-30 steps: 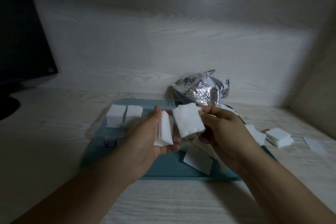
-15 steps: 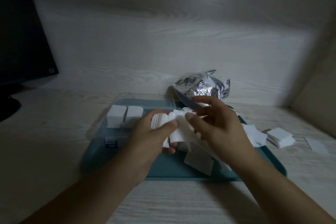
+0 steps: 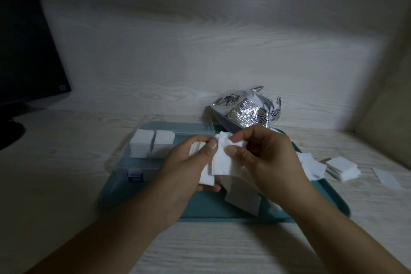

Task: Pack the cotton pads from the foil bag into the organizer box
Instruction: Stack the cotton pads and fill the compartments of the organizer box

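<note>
hands: left hand (image 3: 186,169) + right hand (image 3: 269,160) together, both pinching cotton pads (image 3: 224,162)
below: teal tray (image 3: 200,209)
organizer box (image 3: 133,162): 2 pad stacks inside

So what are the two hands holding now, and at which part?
Both hold one bundle of white cotton pads. The left hand grips its left side, thumb on the front. The right hand pinches its upper right part between thumb and fingers.

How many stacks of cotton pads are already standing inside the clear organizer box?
2: left stack and right stack, side by side in the far-left part of the organizer box. The hands hide the box's right part, so more may be there.
</note>
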